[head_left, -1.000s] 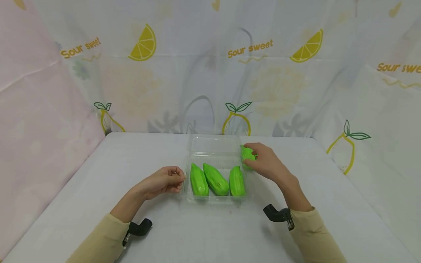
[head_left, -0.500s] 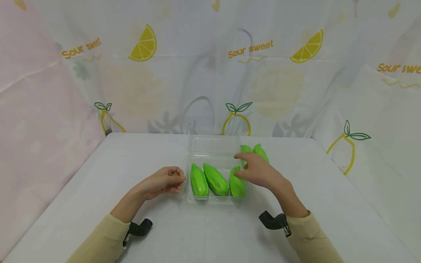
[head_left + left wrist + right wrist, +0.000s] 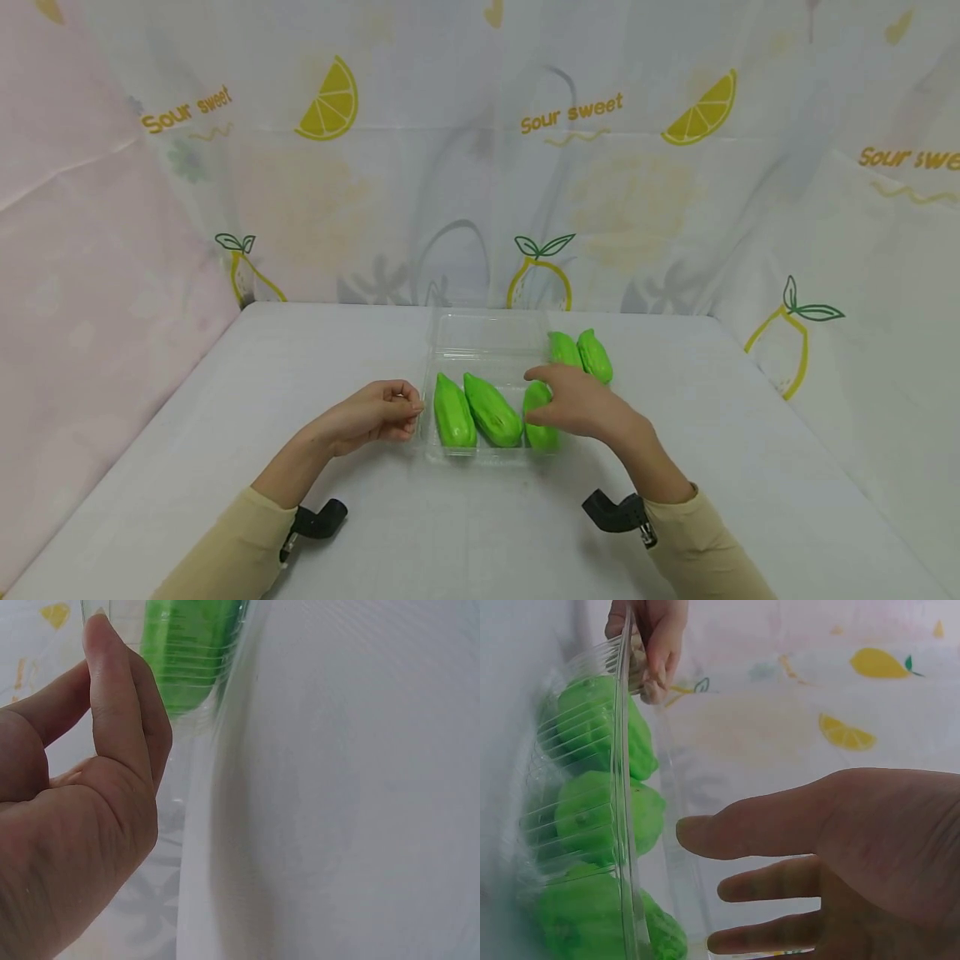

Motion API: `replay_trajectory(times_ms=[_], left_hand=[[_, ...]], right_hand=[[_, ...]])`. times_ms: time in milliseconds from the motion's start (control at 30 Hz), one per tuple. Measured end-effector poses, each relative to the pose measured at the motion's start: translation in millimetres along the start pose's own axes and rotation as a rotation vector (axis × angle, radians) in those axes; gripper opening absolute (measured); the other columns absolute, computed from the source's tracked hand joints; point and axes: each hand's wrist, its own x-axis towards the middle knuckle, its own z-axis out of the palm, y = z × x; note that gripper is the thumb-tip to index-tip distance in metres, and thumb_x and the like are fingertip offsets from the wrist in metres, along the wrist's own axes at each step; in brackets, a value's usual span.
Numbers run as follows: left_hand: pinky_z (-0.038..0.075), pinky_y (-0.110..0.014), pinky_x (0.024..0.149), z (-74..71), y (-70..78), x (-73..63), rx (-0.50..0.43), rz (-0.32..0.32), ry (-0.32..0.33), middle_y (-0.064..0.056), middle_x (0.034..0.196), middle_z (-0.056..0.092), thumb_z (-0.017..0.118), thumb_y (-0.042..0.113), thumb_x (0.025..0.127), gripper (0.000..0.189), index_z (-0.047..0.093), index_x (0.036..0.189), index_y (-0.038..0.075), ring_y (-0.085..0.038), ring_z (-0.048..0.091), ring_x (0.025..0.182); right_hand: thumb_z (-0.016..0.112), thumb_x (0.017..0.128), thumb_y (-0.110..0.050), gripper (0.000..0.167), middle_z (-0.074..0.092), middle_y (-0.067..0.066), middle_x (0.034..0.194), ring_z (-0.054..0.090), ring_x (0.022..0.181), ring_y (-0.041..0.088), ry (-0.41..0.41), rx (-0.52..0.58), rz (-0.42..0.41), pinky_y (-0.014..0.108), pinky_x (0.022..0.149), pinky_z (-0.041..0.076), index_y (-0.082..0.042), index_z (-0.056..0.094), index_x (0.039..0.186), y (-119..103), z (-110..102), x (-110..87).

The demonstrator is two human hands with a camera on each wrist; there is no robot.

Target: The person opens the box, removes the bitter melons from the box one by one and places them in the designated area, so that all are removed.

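A clear plastic clamshell box [image 3: 487, 455] stands with its lid [image 3: 491, 332] folded back, away from the person. In its base lie a left green gourd-shaped vegetable [image 3: 454, 412], a middle one [image 3: 492, 412] and a right one [image 3: 538, 435]. The left hand [image 3: 378, 412] pinches the box's left rim between thumb and fingers, as the left wrist view shows closely. Over the box's right side hovers the right hand [image 3: 588, 404], fingers spread and holding nothing, partly covering the right vegetable. In the right wrist view its thumb [image 3: 742, 829] points toward the box wall.
Two more green vegetables, one [image 3: 565, 349] beside the lid and another [image 3: 596, 357] to its right, lie on the white table [image 3: 480, 533] behind the right hand. A lemon-printed cloth [image 3: 450, 167] hangs along the back and sides.
The right hand has left the two vegetables beside the lid and come nearer and leftward, over the right vegetable in the box. The left hand stays at the rim.
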Motion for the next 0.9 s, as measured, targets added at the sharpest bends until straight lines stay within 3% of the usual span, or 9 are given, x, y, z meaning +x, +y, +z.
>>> replay_trajectory(times_ms=[333,900], left_hand=[[0.057,-0.018,0.065,-0.3,-0.5,0.7,0.008,-0.001,0.005,0.000,0.080,0.057,0.059,0.015,0.100,0.012,0.051,0.101,0.005,-0.008,0.059,0.071],[0.057,-0.018,0.065,-1.6,-2.5,2.2,-0.001,-0.001,-0.004,-0.001,0.080,0.057,0.058,0.014,0.100,0.012,0.051,0.102,0.005,-0.008,0.058,0.071]], right_hand=[[0.078,0.077,-0.020,0.062,0.060,0.011,0.136,0.057,0.126,0.029,-0.020,-0.090,-0.023,0.046,0.100,0.051,-0.008,0.059,0.135,-2.4,6.9,1.0],[0.082,0.073,-0.010,0.064,0.056,0.013,0.139,0.052,0.132,0.032,-0.051,-0.082,-0.055,0.048,0.107,0.046,-0.003,0.059,0.132,-2.2,14.6,3.4]])
